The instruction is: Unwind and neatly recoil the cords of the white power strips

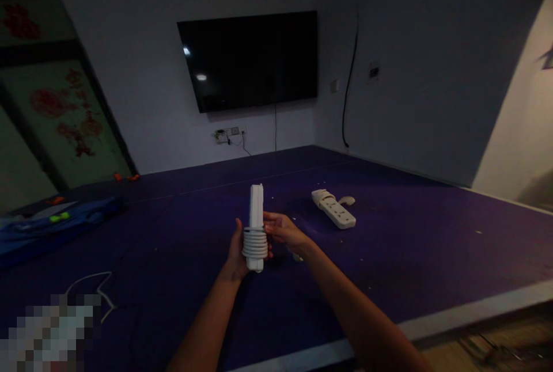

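Observation:
A white power strip (256, 205) stands tilted up in my grasp, its narrow side facing me. Its white cord (255, 243) is wound round the lower part in several tight turns. My left hand (237, 253) holds the strip low on the left, thumb pointing up, with its other fingers mostly hidden behind. From the right, my right hand (283, 232) has its fingers closed on the upper turns of the cord, by a thin dark band. What looks like the plug (297, 257) hangs partly hidden beside my right wrist.
A second white power strip (339, 213), cord wrapped round one end, lies on the purple surface (410, 234) to the right. Blue cloth (64, 222) and a thin white hanger-like wire (103, 288) lie left. A television (254, 61) hangs on the back wall; small scraps dot the surface.

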Demonstrator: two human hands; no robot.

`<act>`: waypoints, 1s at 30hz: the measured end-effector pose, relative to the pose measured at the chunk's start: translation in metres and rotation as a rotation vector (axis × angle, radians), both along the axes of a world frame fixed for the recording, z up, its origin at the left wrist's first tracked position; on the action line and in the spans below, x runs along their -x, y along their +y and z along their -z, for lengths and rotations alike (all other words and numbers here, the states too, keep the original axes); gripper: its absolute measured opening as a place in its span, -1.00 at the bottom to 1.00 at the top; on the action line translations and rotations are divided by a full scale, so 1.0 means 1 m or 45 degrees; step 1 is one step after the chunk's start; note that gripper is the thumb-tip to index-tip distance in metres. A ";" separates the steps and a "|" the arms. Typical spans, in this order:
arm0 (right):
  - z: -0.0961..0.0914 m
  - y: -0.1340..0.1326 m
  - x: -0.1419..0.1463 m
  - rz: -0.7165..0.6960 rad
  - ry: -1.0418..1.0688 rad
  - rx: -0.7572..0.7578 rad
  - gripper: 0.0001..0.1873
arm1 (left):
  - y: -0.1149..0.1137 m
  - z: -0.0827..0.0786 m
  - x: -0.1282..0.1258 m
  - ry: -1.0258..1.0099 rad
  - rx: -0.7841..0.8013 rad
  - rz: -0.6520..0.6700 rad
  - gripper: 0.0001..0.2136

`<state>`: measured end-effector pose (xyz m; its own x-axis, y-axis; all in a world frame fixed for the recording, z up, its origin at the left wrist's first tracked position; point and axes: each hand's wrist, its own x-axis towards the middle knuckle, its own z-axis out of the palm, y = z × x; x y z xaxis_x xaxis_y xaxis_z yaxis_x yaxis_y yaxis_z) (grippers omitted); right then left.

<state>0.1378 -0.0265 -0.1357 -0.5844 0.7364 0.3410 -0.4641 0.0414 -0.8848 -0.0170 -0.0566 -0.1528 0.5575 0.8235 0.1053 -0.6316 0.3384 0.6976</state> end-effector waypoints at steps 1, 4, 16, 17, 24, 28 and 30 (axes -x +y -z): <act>0.000 0.000 0.000 0.010 0.000 0.001 -0.32 | 0.000 0.000 0.000 0.030 -0.022 -0.039 -0.38; 0.000 0.001 -0.001 -0.002 -0.005 0.010 -0.30 | -0.002 -0.001 0.000 0.049 -0.025 -0.100 -0.43; -0.001 -0.001 -0.004 -0.134 -0.016 0.002 -0.33 | 0.000 0.007 0.001 -0.006 0.027 -0.048 -0.61; -0.001 0.000 -0.004 -0.140 -0.016 -0.007 -0.33 | 0.000 0.008 0.002 0.009 0.030 -0.042 -0.61; 0.001 0.001 -0.004 -0.150 -0.027 -0.006 -0.33 | -0.002 0.009 0.001 0.017 -0.006 -0.069 -0.61; 0.002 0.001 -0.005 -0.138 0.010 0.003 -0.32 | -0.004 0.007 -0.003 -0.035 -0.004 -0.089 -0.55; 0.002 0.000 -0.004 -0.151 0.024 0.003 -0.31 | -0.004 0.005 -0.003 -0.053 0.002 -0.082 -0.48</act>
